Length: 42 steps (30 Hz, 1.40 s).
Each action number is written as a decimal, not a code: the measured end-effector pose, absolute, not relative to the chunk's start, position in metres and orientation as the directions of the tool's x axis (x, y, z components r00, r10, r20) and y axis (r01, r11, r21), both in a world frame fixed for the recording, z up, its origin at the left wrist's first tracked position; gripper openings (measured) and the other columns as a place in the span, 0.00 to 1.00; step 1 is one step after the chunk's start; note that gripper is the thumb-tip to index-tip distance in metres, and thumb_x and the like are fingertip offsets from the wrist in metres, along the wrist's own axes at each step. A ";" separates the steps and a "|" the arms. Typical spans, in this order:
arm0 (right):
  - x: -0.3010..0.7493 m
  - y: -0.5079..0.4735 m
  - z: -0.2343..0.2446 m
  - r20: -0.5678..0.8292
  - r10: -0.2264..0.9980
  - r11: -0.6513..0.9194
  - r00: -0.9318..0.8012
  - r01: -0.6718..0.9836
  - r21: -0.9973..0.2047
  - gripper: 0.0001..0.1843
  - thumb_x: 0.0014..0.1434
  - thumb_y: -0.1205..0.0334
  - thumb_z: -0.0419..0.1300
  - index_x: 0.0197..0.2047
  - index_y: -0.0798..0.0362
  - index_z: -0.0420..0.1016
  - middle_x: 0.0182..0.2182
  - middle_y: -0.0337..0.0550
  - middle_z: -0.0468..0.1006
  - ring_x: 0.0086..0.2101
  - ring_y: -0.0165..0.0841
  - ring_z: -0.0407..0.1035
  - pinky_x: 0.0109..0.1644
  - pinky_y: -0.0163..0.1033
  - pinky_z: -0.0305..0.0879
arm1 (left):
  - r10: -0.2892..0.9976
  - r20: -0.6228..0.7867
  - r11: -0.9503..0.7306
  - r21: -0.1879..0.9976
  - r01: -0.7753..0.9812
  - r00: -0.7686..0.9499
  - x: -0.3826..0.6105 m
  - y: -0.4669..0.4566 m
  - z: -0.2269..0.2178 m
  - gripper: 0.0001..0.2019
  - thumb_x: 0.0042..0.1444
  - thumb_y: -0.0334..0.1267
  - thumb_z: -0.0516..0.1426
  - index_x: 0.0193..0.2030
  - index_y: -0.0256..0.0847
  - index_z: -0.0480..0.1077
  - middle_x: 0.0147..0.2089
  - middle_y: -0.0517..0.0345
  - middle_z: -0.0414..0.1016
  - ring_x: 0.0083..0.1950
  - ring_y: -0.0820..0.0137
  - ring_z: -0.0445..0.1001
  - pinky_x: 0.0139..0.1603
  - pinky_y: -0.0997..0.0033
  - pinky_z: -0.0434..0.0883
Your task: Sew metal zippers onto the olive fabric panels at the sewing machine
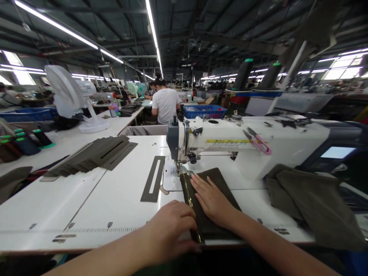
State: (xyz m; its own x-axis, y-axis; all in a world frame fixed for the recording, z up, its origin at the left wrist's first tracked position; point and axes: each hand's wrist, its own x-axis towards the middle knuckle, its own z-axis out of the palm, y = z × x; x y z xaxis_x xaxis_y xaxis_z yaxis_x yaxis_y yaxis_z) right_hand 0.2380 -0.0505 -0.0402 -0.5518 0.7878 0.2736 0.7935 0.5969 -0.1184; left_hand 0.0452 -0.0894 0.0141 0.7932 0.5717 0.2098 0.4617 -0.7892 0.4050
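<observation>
A dark olive fabric piece [220, 184] with a brass zipper along its left edge lies on the white table under the needle of a white sewing machine [230, 143]. My right hand [211, 197] lies flat on the fabric, fingers stretched toward the needle. My left hand [171, 226] is curled at the near end of the piece, fingers closed on its zipper edge near the table's front.
A stack of olive fabric strips [94, 155] lies at the left; a single slotted strip [153, 180] lies beside the machine. More olive fabric [313, 201] is heaped at right. Pink snips [258, 140] rest on the machine. A fan [67, 94] and a seated person [165, 103] are beyond.
</observation>
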 end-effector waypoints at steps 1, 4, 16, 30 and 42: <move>0.238 -0.050 -0.038 0.255 0.781 0.609 -0.570 0.785 -0.112 0.25 0.60 0.68 0.41 0.60 0.61 0.57 0.60 0.51 0.55 0.60 0.37 0.48 0.61 0.53 0.48 | 0.593 0.206 -0.780 0.388 0.491 0.779 0.035 -0.089 0.016 0.11 0.53 0.44 0.58 0.42 0.43 0.70 0.47 0.56 0.72 0.48 0.68 0.69 0.51 0.69 0.65; 0.235 -0.049 -0.033 0.259 0.784 0.603 -0.565 0.791 -0.102 0.24 0.57 0.69 0.44 0.57 0.62 0.62 0.58 0.53 0.59 0.57 0.39 0.54 0.58 0.53 0.54 | 0.782 0.179 -0.623 0.226 0.749 0.597 -0.005 -0.079 0.018 0.25 0.56 0.49 0.53 0.58 0.39 0.59 0.62 0.46 0.58 0.61 0.59 0.57 0.61 0.54 0.54; 0.233 -0.040 -0.049 0.304 0.757 0.629 -0.578 0.770 -0.103 0.26 0.61 0.63 0.44 0.62 0.60 0.53 0.61 0.49 0.52 0.61 0.36 0.45 0.62 0.52 0.47 | 0.796 0.009 -0.604 0.075 0.794 0.605 -0.038 -0.130 0.003 0.48 0.43 0.54 0.61 0.66 0.43 0.41 0.64 0.42 0.54 0.62 0.48 0.53 0.61 0.45 0.51; 0.227 -0.044 -0.044 0.278 0.783 0.604 -0.556 0.786 -0.130 0.25 0.62 0.63 0.44 0.61 0.59 0.55 0.61 0.49 0.54 0.60 0.35 0.46 0.62 0.52 0.46 | 0.805 0.192 -0.592 0.199 0.781 0.561 -0.041 -0.079 -0.016 0.25 0.55 0.45 0.54 0.59 0.46 0.58 0.65 0.49 0.49 0.64 0.52 0.49 0.60 0.46 0.57; 0.218 -0.059 -0.044 0.295 0.810 0.563 -0.507 0.813 -0.146 0.25 0.62 0.61 0.42 0.61 0.62 0.55 0.61 0.51 0.53 0.60 0.37 0.46 0.62 0.52 0.46 | 0.729 0.534 -0.624 0.261 0.737 0.428 -0.008 -0.058 -0.006 0.18 0.60 0.31 0.44 0.52 0.44 0.67 0.51 0.53 0.71 0.51 0.66 0.70 0.52 0.62 0.69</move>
